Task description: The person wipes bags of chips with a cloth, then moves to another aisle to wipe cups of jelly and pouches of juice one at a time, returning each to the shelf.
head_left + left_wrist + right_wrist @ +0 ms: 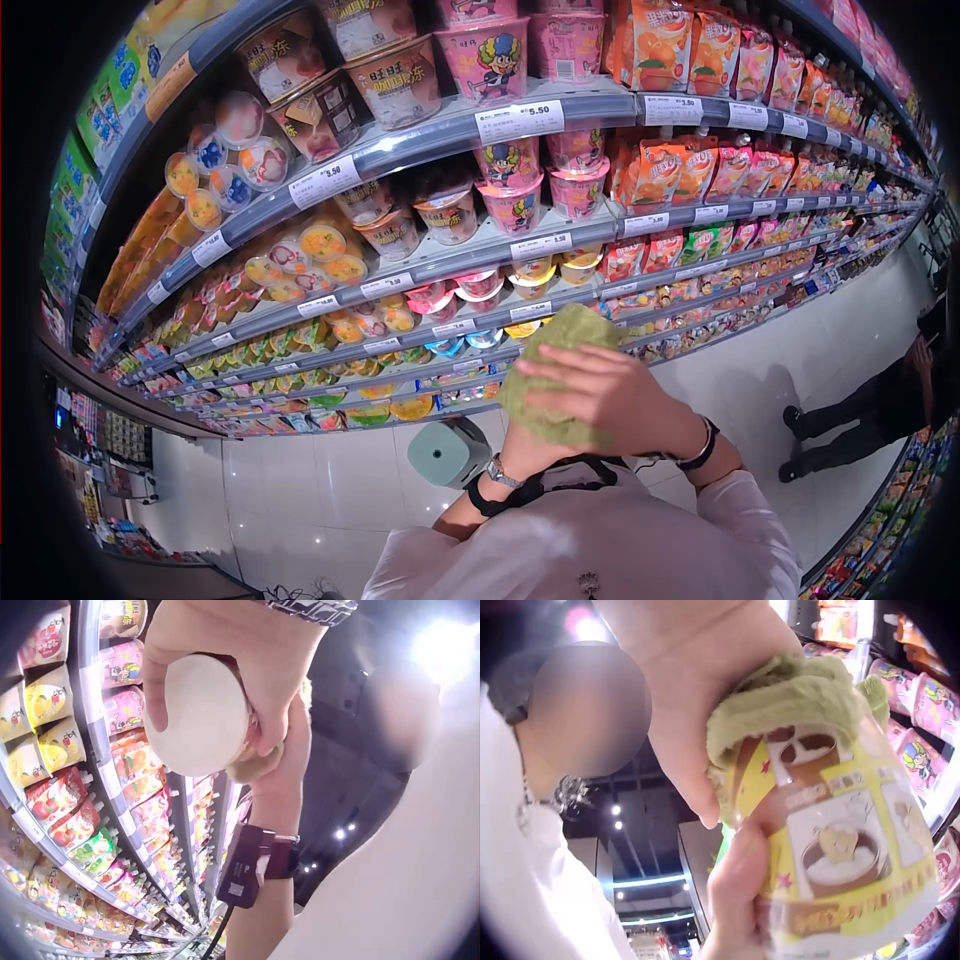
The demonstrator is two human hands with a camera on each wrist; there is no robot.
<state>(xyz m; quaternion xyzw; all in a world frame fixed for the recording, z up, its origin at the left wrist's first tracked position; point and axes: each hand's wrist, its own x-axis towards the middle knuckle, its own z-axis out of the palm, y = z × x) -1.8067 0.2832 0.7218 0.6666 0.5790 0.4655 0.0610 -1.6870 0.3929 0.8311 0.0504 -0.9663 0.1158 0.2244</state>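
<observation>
My left hand (247, 645) grips a plastic cup (202, 712) from its side, the cup's round white base facing the left wrist camera. A yellow-and-brown printed label with pictures of a bowl wraps the same cup (840, 847) in the right wrist view. A fuzzy green cloth (575, 325) is draped over the lid end. My right hand (600, 390) holds the cloth against that end, its thumb down the side. In the head view the cloth and right hand hide the cup and most of my left hand.
Curved store shelves (430, 130) rise in front, packed with pink tubs (485, 60), brown cups (395, 80) and orange pouches (655, 45). A green-grey stool (445, 452) stands on the tiled floor below. Another person in dark trousers (845, 450) stands at the right.
</observation>
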